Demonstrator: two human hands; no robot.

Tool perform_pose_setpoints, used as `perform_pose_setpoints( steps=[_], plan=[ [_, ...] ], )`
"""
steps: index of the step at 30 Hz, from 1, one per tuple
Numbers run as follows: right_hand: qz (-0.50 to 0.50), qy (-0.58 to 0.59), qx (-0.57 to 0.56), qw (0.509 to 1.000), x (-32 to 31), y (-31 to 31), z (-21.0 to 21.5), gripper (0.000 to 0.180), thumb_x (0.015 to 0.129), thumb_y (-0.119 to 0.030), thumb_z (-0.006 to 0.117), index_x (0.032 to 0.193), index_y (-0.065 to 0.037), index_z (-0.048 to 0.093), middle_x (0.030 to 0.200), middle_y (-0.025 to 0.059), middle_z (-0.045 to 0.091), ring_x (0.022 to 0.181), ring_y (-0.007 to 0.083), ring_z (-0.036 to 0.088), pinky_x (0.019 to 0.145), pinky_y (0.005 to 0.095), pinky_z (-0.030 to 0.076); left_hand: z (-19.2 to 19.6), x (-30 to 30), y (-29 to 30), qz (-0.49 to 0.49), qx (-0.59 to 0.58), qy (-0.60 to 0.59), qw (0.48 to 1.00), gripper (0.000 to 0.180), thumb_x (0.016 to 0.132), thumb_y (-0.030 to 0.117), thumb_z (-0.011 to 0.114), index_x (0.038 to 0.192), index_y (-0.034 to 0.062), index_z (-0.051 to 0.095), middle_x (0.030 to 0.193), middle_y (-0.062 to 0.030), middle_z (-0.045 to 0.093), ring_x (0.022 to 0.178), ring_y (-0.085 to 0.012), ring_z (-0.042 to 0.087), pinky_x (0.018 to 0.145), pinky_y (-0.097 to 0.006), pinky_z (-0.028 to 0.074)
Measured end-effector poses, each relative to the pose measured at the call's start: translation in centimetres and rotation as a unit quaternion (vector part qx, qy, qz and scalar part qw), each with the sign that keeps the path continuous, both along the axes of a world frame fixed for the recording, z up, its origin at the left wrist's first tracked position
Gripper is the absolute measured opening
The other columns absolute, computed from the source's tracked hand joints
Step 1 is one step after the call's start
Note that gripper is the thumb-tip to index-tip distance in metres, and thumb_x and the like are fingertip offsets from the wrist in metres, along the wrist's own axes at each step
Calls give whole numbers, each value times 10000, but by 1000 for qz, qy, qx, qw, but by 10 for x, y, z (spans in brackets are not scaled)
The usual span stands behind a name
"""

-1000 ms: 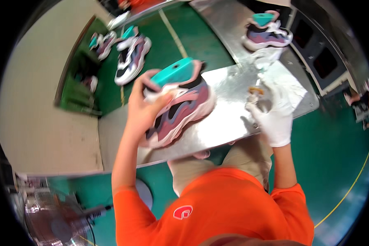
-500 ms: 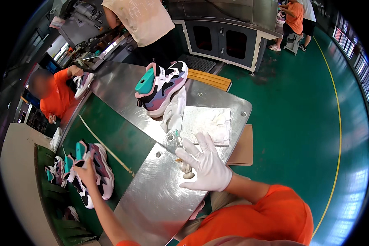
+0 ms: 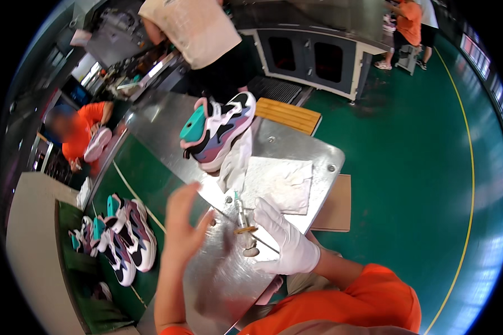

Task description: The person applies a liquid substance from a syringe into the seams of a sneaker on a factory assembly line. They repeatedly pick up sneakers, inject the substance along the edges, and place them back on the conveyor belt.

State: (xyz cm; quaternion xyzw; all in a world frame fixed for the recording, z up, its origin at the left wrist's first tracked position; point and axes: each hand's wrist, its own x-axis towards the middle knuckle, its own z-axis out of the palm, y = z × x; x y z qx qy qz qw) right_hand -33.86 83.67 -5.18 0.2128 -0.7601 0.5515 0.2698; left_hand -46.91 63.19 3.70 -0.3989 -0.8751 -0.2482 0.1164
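Observation:
My bare left hand (image 3: 185, 223) is over the left part of the metal table, blurred by motion, thumb and fingers apart with nothing between them. A white glove covers my right hand (image 3: 289, 241), whose fingers stretch out, just right of a syringe (image 3: 242, 219) lying on the table. Beyond both hands stands a purple, black and white sneaker (image 3: 227, 124) with a teal insert in its opening. A crumpled white cloth (image 3: 236, 167) lies against the sneaker's near side. Next to it is a flat white pad (image 3: 278, 184) with stains.
More sneakers (image 3: 138, 234) sit on the green conveyor belt (image 3: 151, 187) to the left. Across it, a co-worker in orange (image 3: 89, 125) handles a shoe. Another person (image 3: 193, 33) stands beyond the table. A brown cardboard sheet (image 3: 334, 204) is below the table's right edge.
My left hand has let go of a sneaker on the belt and moved right, over the table. The right hand has shifted slightly down. The co-worker's shoe has turned sole-outward.

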Motion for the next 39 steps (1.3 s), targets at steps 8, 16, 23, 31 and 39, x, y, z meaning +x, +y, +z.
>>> perform_pose_setpoints(
  steps=[8,16,23,31,39],
  plan=[
    [126,-9,-122,984,21,26,17,1116,697,-223,858,1555,-65,162,1608,227,131,1490,376,163,1150,418,277,5,22,58,-68,33,-87,993,583,823,218,754,1328,36,528,1322,-184,553,1224,-346,511,1016,-411,415],
    [-100,-64,71,990,15,13,21,915,685,-289,823,1440,-32,374,1292,236,492,1162,403,528,990,431,438,20,10,40,-17,-55,89,994,506,842,171,714,1291,19,538,1321,-186,545,1232,-366,492,1050,-418,389],
    [-117,-151,176,966,-2,-14,6,930,601,-363,861,1400,-108,460,988,148,518,860,329,574,741,440,483,32,-84,59,106,-78,141,981,612,849,341,697,1335,21,506,1312,-205,555,1235,-377,507,1020,-434,421],
    [-80,-161,286,941,-10,-14,3,909,601,-479,825,1371,-107,515,1094,204,547,757,349,590,705,461,485,20,-179,149,192,-162,-5,968,836,603,572,809,1214,80,520,1093,-140,686,997,-326,675,858,-403,525],
    [-90,-124,187,970,-12,-10,-20,602,666,-305,815,1147,-87,526,955,131,538,787,320,581,653,448,455,26,-140,104,198,-122,58,971,762,682,530,775,1225,72,501,968,-126,698,934,-318,678,779,-387,511]
  ],
)
